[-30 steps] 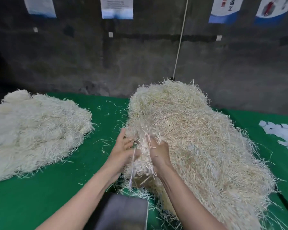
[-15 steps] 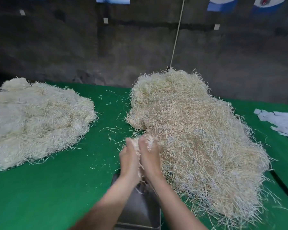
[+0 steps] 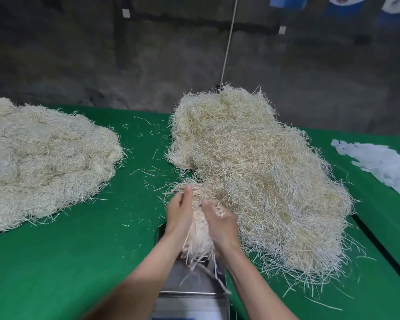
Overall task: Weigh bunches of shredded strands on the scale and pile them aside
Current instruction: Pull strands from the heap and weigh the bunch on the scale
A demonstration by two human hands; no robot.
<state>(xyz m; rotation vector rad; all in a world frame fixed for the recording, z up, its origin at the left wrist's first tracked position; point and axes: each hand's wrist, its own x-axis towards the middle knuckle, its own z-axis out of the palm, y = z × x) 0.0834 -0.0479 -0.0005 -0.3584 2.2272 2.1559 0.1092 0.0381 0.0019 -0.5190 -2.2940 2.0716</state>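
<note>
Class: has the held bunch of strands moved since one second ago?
Yes. The bunch has come out of the big pile toward the person, and is now over the scale.

Light: soft, overhead; green felt tabletop [image 3: 79, 262] bright.
Background: dark grey concrete wall [image 3: 79, 54] dim, murky.
Blur: right hand [image 3: 222, 224] and pale bunch of shredded strands [image 3: 200, 241] smeared.
Edges: bowed, wide-angle.

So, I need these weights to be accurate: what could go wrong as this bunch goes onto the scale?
1. Loose strands hang from the bunch held between the left hand and right hand; some may drop on the green cloth, unweighed.
2. The big pile lies close beside the scale; its stray strands could rest on it and inflate the reading.
</note>
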